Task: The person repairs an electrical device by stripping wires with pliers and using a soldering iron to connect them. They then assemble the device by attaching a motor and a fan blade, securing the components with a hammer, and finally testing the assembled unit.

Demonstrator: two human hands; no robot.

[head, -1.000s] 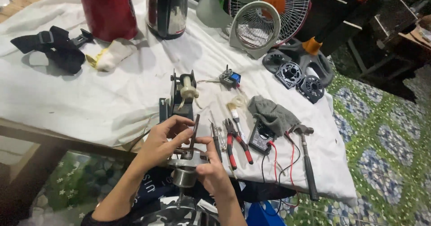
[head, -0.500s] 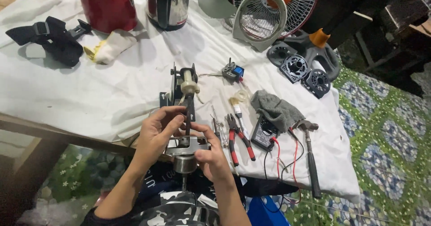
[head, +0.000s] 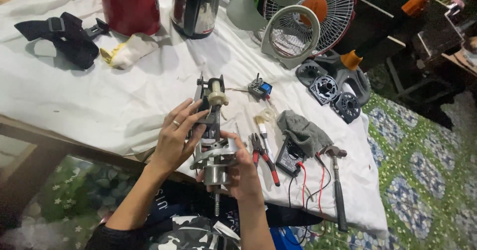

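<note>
I have the fan motor [head: 212, 145] gripped in both hands, above the near edge of the table [head: 74, 106]. My left hand [head: 175, 139] wraps its upper frame, fingers curled shut on the metal; my right hand [head: 244, 169] closes around the round housing from below. It looks heavy, rigid and top-loaded, with a bare shaft poking down, so I judge the housing the safest hold, not the small cream gear on top. Just right of my right hand lie red-handled pliers [head: 263, 158] and a multimeter [head: 289, 156].

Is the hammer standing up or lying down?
Lying down. The hammer rests flat on the white cloth, handle pointing toward the table's near edge.
</note>
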